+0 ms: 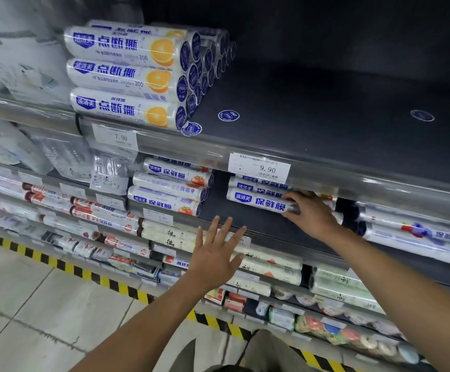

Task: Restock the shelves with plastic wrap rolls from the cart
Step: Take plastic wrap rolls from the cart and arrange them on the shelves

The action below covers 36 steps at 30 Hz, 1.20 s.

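My right hand [309, 210] reaches under the upper shelf and its fingers curl round the right end of a white plastic wrap roll [256, 202] with blue lettering. That roll lies on the dark second shelf [234, 218], with another like it stacked behind. My left hand [215, 253] hovers in front of the shelf edge, fingers spread and straight, holding nothing. A stack of three similar rolls [167, 191] with a tomato picture lies to the left. The cart is out of view.
The top shelf [325, 124] holds a stack of orange-picture rolls [127, 76] at its left. Price tags read 7.00 [116, 136] and 9.90 [260, 167]. Lower shelves carry many other rolls. A yellow-black striped strip [84, 272] marks the floor edge.
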{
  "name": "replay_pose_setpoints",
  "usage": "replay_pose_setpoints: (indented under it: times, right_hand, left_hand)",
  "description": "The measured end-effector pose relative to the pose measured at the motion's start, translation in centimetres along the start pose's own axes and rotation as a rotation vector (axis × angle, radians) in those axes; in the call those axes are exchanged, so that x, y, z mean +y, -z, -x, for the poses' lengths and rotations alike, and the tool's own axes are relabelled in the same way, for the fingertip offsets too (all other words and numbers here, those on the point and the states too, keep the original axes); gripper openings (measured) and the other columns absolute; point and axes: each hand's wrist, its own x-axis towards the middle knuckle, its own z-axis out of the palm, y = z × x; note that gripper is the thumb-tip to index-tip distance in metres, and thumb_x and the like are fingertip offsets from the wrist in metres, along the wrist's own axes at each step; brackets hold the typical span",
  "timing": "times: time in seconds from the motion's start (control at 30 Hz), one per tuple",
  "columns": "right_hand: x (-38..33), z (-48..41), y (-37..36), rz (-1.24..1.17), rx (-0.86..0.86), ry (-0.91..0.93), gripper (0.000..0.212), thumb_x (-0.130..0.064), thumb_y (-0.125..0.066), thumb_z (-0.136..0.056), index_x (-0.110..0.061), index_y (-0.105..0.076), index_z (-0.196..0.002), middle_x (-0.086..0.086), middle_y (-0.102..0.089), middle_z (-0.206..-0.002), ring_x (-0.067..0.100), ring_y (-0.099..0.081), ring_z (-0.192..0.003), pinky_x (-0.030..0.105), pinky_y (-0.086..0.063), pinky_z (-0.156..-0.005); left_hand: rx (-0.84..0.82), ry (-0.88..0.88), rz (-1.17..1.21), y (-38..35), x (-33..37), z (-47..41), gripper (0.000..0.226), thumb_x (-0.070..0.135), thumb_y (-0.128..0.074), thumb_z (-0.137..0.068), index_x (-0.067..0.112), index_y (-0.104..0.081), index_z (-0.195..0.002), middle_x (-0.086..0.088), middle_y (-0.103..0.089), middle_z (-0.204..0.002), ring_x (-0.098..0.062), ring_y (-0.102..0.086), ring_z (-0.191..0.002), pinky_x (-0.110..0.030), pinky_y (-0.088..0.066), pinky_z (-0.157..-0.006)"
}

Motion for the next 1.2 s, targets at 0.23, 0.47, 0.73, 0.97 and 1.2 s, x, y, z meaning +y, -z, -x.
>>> replay_pose_setpoints:
  times: [0.23, 0.47, 0.73, 0.97, 1.2]
  right_hand:
    - [0.4, -0.6, -0.8, -0.025, 0.022, -0.002, 0.03, -0.025, -0.073, -0.091, -0.022, -0.066, -0.12, 0.0, -0.069, -0.119, 0.016, -0.063, -0.103, 0.026, -0.046, -0.089]
    - [0.1, -0.6, -0.8, 0.105, 0.037, 0.02, 0.04, -0.033, -0.077, -0.086, -0.022, -0.066, -0.123, -0.001, -0.068, -0.118, 0.021, -0.064, -0.099, 0.034, -0.052, -0.087]
    - [-0.2, -0.9, -1.4, 0.221, 0.046, 0.011, 0.039, -0.034, -0.076, -0.085, -0.025, -0.063, -0.12, -0.002, -0.064, -0.122, 0.025, -0.06, -0.107, 0.037, -0.048, -0.088]
    - [-0.5, -0.1, -1.1, 0.223, 0.03, -0.03, 0.053, -0.044, -0.078, -0.081, -0.027, -0.059, -0.127, -0.002, -0.059, -0.13, 0.026, -0.056, -0.117, 0.041, -0.047, -0.095]
    - [-4.5, 5.8, -1.1, 0.118, 0.059, -0.058, 0.043, -0.038, -0.07, -0.09, -0.023, -0.062, -0.13, 0.003, -0.058, -0.134, 0.027, -0.054, -0.122, 0.044, -0.048, -0.099]
  left_hand:
    - [-0.039, -0.004, 0.004, 0.4, -0.2, 0.0, 0.067, 0.062, -0.022, -0.106, 0.046, 0.013, -0.161, 0.007, 0.017, -0.172, -0.024, 0.028, -0.156, -0.063, 0.003, -0.125]
    - [-0.056, -0.019, -0.012, 0.6, -0.4, -0.1, 0.07, 0.06, -0.026, -0.106, 0.046, 0.017, -0.16, 0.007, 0.018, -0.172, -0.024, 0.028, -0.156, -0.064, 0.003, -0.125]
    - [-0.066, -0.015, -0.03, 0.6, -0.4, -0.1, 0.075, 0.057, -0.033, -0.106, 0.046, 0.02, -0.159, 0.007, 0.02, -0.172, -0.025, 0.029, -0.155, -0.065, 0.003, -0.125]
    - [-0.081, -0.02, -0.033, 1.2, -0.3, 0.3, 0.074, 0.056, -0.032, -0.106, 0.041, 0.017, -0.161, 0.003, 0.023, -0.171, -0.026, 0.029, -0.155, -0.063, 0.003, -0.125]
    - [-0.038, -0.065, 0.1, 1.1, -0.3, 5.7, 0.069, 0.051, -0.035, -0.106, 0.04, 0.002, -0.164, 0.005, 0.014, -0.173, -0.022, 0.016, -0.159, -0.056, -0.001, -0.128]
